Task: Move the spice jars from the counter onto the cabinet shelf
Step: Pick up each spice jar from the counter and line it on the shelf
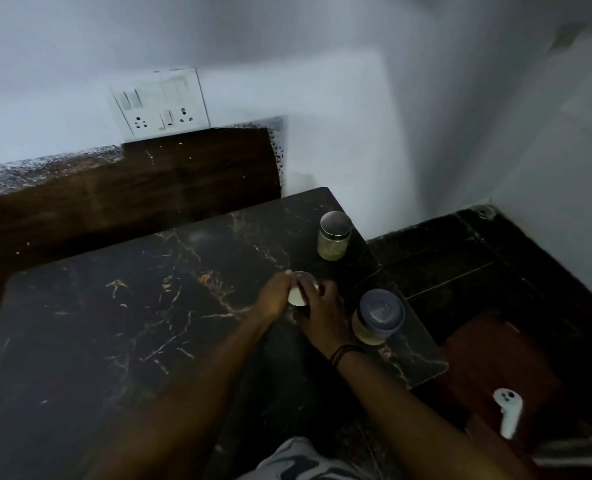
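Observation:
Both my hands close around a white-lidded jar [297,295] standing on the dark marble counter [121,306]. My left hand [276,295] grips its left side and my right hand [320,311] wraps over its right side, so most of the jar is hidden. Just right of my right hand stands a jar with a blue lid [377,317] and pale contents. Farther back, near the counter's right edge, a steel-lidded jar [334,235] of greenish spice stands upright. No cabinet shelf is in view.
A white switch and socket plate [161,105] sits on the wall above a dark wooden backsplash [131,188]. Right of the counter the dark tiled floor [478,265] drops away. A white controller [508,412] lies on a reddish surface at lower right.

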A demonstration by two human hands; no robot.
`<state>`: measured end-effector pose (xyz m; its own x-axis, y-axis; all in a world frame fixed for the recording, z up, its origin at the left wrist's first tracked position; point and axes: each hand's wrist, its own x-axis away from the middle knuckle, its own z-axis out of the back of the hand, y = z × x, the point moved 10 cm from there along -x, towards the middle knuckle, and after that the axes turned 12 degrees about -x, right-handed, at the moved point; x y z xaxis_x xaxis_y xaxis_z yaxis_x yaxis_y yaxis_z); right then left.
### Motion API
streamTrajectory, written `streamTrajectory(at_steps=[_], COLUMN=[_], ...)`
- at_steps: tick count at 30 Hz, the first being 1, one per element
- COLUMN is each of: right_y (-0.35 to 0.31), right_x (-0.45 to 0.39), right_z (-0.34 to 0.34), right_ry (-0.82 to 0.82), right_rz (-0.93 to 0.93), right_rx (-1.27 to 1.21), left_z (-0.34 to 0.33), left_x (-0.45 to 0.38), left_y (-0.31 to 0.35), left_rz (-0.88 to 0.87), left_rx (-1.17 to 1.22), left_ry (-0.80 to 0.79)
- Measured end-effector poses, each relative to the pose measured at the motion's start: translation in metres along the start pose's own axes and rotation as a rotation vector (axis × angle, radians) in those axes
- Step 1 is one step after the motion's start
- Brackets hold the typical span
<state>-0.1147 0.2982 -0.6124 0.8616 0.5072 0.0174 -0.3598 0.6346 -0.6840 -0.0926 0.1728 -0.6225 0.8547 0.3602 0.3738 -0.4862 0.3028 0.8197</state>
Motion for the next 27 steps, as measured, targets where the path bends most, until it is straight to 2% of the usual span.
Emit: streamTrajectory(at_steps=[3, 6, 8, 10, 14, 19, 24, 27], right_y=[-0.005, -0.011, -0.015, -0.018, -0.026, -0.025, -0.030, -0.028], right_x=[-0.011, -0.021, -0.031, -0.042, -0.057, -0.053, -0.032, -0.020], right_z=[0.010, 0.019, 0.022, 0.024, 0.018, -0.004, -0.029, -0.043], right_ry=[0.010, -0.016, -0.060, -0.067, -0.009, -0.077, -0.164, -0.169], right_rz=[-0.007, -0.088, -0.153, -0.189, -0.236, -0.284, -0.371, -0.474], right_rx=[-0.431, -0.992, -1.167, -1.244, -1.333, -1.236, -1.399, -1.463], left_z=[0.020, 0.046, 0.057, 0.057, 0.052, 0.065, 0.069, 0.060], left_x=[0.000, -0.003, -0.003, 0.000, 0.007, 0.019, 0.030, 0.034], left_y=[-0.007, -0.007, -0.004, 0.003, 0.018, 0.005, -0.019, -0.032], left_rz=[0.077, 0.073, 0.052, 0.027, 0.002, 0.013, 0.055, 0.094], left_rx=[0.212, 0.243, 0.349, 0.491, 0.482, 0.463, 0.510, 0.578], left_ry=[0.091, 0.158, 0.163, 0.099, -0.001, 0.106, 0.163, 0.119])
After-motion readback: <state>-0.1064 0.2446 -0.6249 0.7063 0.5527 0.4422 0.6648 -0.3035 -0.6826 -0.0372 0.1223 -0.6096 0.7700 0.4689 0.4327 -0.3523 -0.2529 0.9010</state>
